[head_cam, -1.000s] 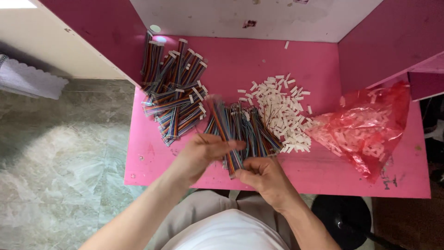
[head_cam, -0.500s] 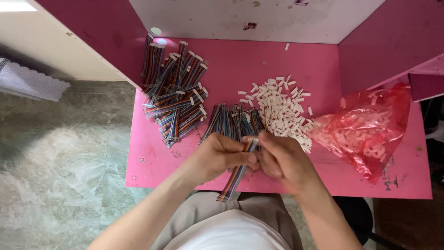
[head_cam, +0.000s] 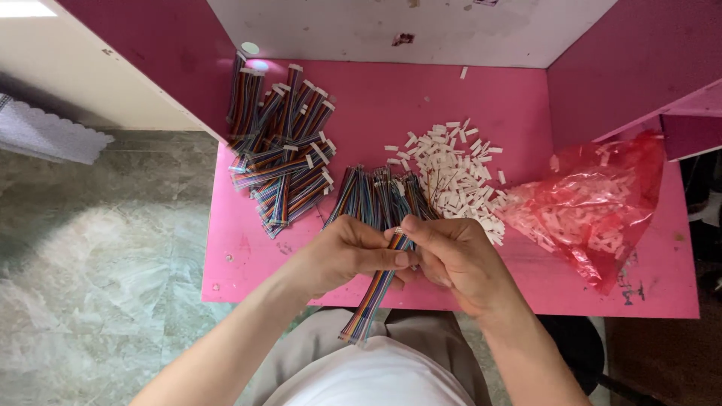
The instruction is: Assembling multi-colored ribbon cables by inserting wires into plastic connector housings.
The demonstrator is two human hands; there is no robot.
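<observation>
**Ribbon cable pinched between both hands over the counter's near edge**

A flat rainbow-coloured ribbon cable [head_cam: 374, 293] is held between the two hands above the near edge of the pink counter [head_cam: 376, 98]. The left hand [head_cam: 342, 256] is curled, with its thumb and fingers closed on the upper part of the cable. The right hand [head_cam: 455, 256] is pressed close against the left, its fingertips pinching the cable's upper end; whether a small part is also gripped there cannot be told. The cable's lower end hangs down past the near edge, over the person's lap.

Just behind the hands, a loose bundle of similar cables [head_cam: 380, 197] is laid out near the middle of the counter, fanned toward the far edge. A larger heap of cables fitted with white ends [head_cam: 282, 158] is piled toward the far left corner, partly against the left wall. A scatter of small white plastic connectors [head_cam: 459, 173] is spread right of the middle, touching the bundle's right side. Toward the right edge, a crumpled red transparent bag [head_cam: 594, 207] holding more white connectors is laid, with its mouth next to the scatter.
</observation>
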